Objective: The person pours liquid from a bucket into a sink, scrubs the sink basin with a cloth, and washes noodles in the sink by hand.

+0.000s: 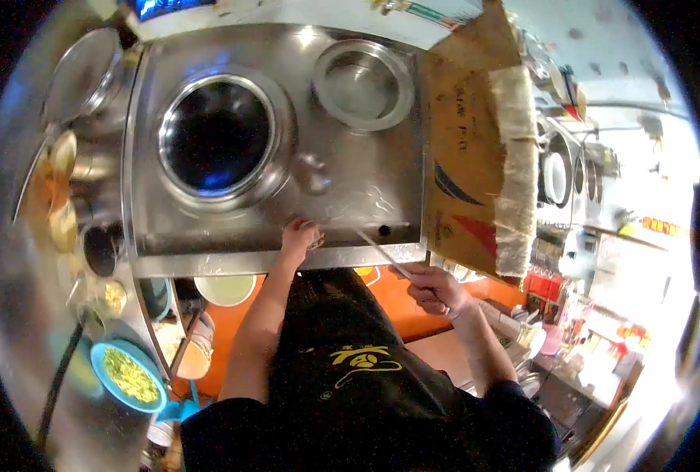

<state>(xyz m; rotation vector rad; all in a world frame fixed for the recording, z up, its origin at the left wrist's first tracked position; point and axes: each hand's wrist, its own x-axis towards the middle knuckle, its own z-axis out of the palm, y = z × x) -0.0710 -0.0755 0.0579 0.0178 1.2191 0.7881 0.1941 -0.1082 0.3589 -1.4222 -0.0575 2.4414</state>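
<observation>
My left hand is over the front edge of the steel stove top. Its fingers are curled together, and whatever small thing they may hold is unclear. Lower right, my right hand is wrapped round the handle of a long, thin metal tool, which slants up and left over the stove top. A blurred, shiny round metal shape lies beyond my hands; I cannot tell whether it belongs to the tool. Further back left is a large round wok opening with a dark inside.
A round metal pot is set in the back right. Cardboard stands along the right edge. On the left counter are a blue basin of chopped greens, a dark pot and a large lid-like metal disc.
</observation>
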